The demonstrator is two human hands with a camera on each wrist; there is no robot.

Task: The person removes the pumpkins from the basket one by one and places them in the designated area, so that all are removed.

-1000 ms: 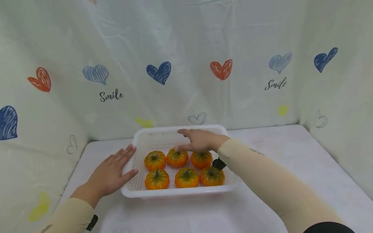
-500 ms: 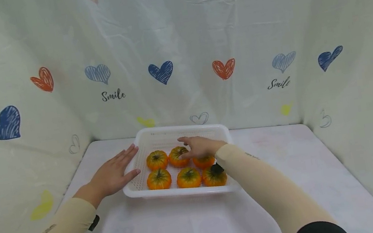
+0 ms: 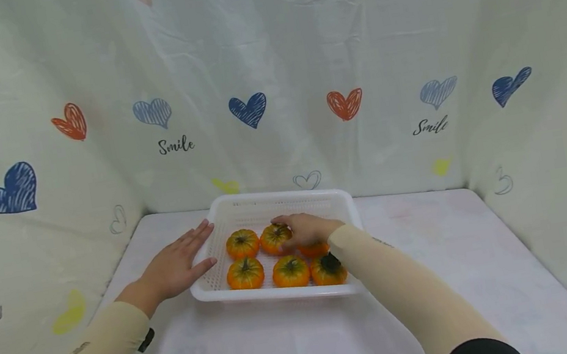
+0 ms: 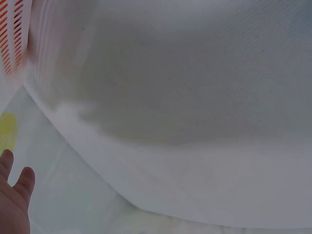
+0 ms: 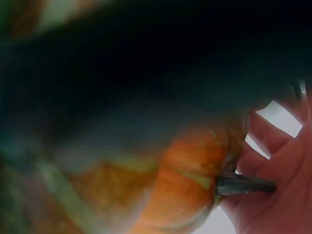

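Observation:
Several small orange pumpkins stand in two rows in a white perforated plastic basket [image 3: 285,294]. My right hand [image 3: 305,229] is down in the basket, fingers and thumb curved round the right side of the back-row middle pumpkin [image 3: 273,239]. Under that hand the back right pumpkin [image 3: 313,249] is partly hidden. In the right wrist view a pumpkin [image 5: 190,175] has its stem close to my palm [image 5: 282,185], and a dark blur covers much of the frame. My left hand [image 3: 172,266] rests with straight, spread fingers at the basket's left rim; the left wrist view shows only its edge [image 4: 14,204].
The basket sits toward the back of a table [image 3: 267,353] with a white cover. A curtain [image 3: 380,50] printed with hearts and "Smile" surrounds the table at the back and both sides. The front row holds a left pumpkin [image 3: 245,274], a middle one [image 3: 290,272] and a right one [image 3: 326,270].
My right hand has come down from above the basket onto the back-row middle pumpkin. The left hand keeps its place at the left rim. The head view has shifted slightly.

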